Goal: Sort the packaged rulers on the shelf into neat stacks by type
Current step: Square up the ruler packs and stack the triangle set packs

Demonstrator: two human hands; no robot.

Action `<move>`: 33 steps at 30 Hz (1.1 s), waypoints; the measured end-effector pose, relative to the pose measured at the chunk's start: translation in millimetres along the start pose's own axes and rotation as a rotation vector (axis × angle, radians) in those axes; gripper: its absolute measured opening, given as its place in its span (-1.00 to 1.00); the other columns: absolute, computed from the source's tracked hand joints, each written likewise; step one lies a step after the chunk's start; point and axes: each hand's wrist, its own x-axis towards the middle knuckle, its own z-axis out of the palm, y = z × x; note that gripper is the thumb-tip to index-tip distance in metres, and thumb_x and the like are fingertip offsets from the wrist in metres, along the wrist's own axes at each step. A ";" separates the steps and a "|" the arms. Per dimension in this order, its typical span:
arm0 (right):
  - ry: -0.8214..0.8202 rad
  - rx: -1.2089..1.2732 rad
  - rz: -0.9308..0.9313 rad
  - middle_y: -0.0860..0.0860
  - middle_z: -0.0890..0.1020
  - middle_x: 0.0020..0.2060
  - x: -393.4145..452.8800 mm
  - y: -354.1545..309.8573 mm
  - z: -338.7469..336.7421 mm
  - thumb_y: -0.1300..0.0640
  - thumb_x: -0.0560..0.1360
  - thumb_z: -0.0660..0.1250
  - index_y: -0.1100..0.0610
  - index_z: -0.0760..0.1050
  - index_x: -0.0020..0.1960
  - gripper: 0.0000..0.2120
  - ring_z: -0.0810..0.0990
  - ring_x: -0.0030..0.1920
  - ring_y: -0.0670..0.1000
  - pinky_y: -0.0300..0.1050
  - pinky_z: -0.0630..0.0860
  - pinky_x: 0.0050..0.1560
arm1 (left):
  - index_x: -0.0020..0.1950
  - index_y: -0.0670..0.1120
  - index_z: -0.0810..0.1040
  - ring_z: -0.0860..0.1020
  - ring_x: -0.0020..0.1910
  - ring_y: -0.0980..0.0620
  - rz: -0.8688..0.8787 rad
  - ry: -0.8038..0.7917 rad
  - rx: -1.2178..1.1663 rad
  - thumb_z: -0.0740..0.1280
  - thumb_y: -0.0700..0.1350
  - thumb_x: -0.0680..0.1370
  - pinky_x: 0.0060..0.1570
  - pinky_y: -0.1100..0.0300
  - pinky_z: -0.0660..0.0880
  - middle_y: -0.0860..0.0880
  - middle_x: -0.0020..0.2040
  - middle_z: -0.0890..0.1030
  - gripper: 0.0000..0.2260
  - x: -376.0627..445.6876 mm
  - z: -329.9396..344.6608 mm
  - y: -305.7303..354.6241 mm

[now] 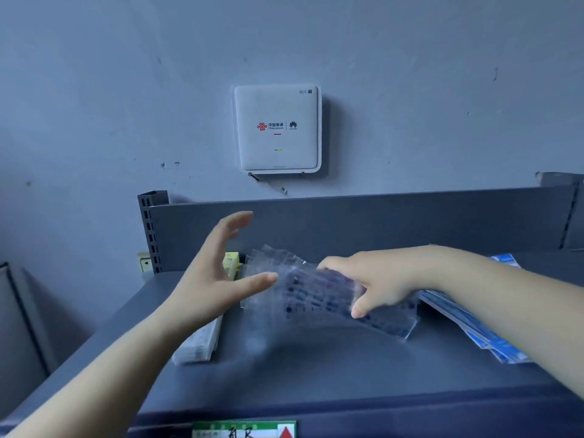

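My right hand (376,279) grips a fanned bundle of clear-packaged rulers with dark blue markings (319,295), held just above the grey shelf (316,368). My left hand (215,276) is spread wide, fingers straight, just left of the bundle, its thumb tip near the packets' left edge. A stack of pale packaged rulers (199,343) lies on the shelf under my left wrist. Blue-and-white packaged rulers (486,336) lie on the right, partly hidden by my right forearm. The bundle is motion-blurred.
A yellow-green small box (230,263) stands at the back left by the slotted upright (148,229). The grey back panel (379,222) closes off the shelf behind. A white router (276,128) hangs on the wall above. A green price label (243,430) sits on the front edge.
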 end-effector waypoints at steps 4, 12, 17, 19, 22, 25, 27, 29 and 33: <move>-0.045 -0.069 0.003 0.03 0.59 0.06 9.5 -5.1 2.5 0.09 0.49 0.34 -0.03 0.10 0.42 -0.39 0.44 -0.14 0.03 -0.11 0.38 -0.17 | 0.23 0.34 0.27 0.26 0.33 0.29 0.055 -0.229 0.348 0.32 0.36 0.19 0.13 0.61 0.17 0.44 0.23 0.29 -0.37 4.1 1.7 2.7; -0.002 -0.082 -0.008 0.04 0.58 0.05 14.2 -7.1 15.5 0.08 0.48 0.35 0.15 0.24 0.31 -0.51 0.49 -0.10 0.05 -0.05 0.45 -0.08 | 0.24 0.17 0.41 0.47 0.16 0.16 -0.101 -0.571 0.512 0.50 0.14 0.34 0.13 0.26 0.39 0.20 0.14 0.49 -0.47 34.5 7.5 20.5; 0.051 0.011 -0.017 -0.23 0.52 -0.29 13.5 -3.7 20.4 0.12 0.46 0.34 0.00 0.23 0.33 -0.51 0.42 -0.42 -0.31 -0.34 0.32 -0.35 | 0.19 0.14 0.46 0.50 0.10 0.07 -0.115 -0.618 0.842 0.44 0.16 0.35 0.13 0.07 0.46 0.13 0.10 0.56 -0.56 31.7 18.7 12.5; 0.073 0.017 -0.018 -0.24 0.51 -0.33 15.8 -1.8 22.0 0.12 0.44 0.35 -0.02 0.24 0.32 -0.50 0.41 -0.42 -0.29 -0.29 0.34 -0.32 | 0.09 0.11 0.49 0.52 -0.01 0.04 -0.079 -0.622 0.869 0.44 0.13 0.35 0.02 0.09 0.50 0.11 -0.03 0.57 -0.65 29.9 20.8 12.4; 0.114 0.038 -0.030 -0.22 0.52 -0.37 18.9 0.4 25.6 0.13 0.41 0.38 -0.05 0.26 0.29 -0.49 0.41 -0.39 -0.22 -0.20 0.37 -0.29 | -0.01 0.09 0.46 0.50 -0.13 0.04 -0.063 -0.654 0.886 0.45 0.10 0.35 -0.12 0.14 0.50 0.12 -0.18 0.51 -0.70 29.6 23.4 13.5; 0.153 0.030 -0.034 -0.19 0.52 -0.32 17.1 1.3 30.1 0.07 0.38 0.41 -0.10 0.26 0.29 -0.44 0.42 -0.35 -0.20 -0.21 0.36 -0.30 | 0.01 0.06 0.46 0.51 -0.13 0.01 -0.060 -0.664 0.914 0.47 0.10 0.33 -0.15 0.14 0.50 0.09 -0.18 0.52 -0.66 29.4 25.9 11.6; 0.210 0.058 -0.050 -0.23 0.55 -0.04 11.0 6.7 32.8 -0.01 0.35 0.46 -0.15 0.22 0.33 -0.35 0.50 -0.15 -0.21 -0.22 0.45 -0.14 | 0.03 0.03 0.47 0.53 -0.11 0.00 -0.059 -0.672 0.908 0.48 0.09 0.32 -0.13 0.12 0.51 0.07 -0.14 0.55 -0.63 28.7 27.0 10.2; 0.376 0.144 -0.070 -0.31 0.41 0.20 0.2 12.9 37.5 -0.09 0.33 0.47 -0.19 0.16 0.38 -0.27 0.46 0.17 -0.22 -0.17 0.42 0.18 | 0.02 0.00 0.48 0.53 -0.11 0.00 -0.060 -0.691 0.894 0.49 0.08 0.32 -0.11 0.11 0.51 0.05 -0.13 0.57 -0.63 29.3 27.1 9.8; 0.438 -0.085 -0.021 -0.30 0.24 0.38 -15.4 18.1 59.3 -0.22 0.43 0.30 -0.18 0.01 0.45 -0.29 0.26 0.36 -0.19 -0.21 0.24 0.31 | 0.00 -0.03 0.47 0.52 -0.11 -0.02 -0.077 -0.720 0.849 0.50 0.06 0.32 -0.07 0.08 0.51 0.03 -0.13 0.57 -0.63 31.1 27.2 9.1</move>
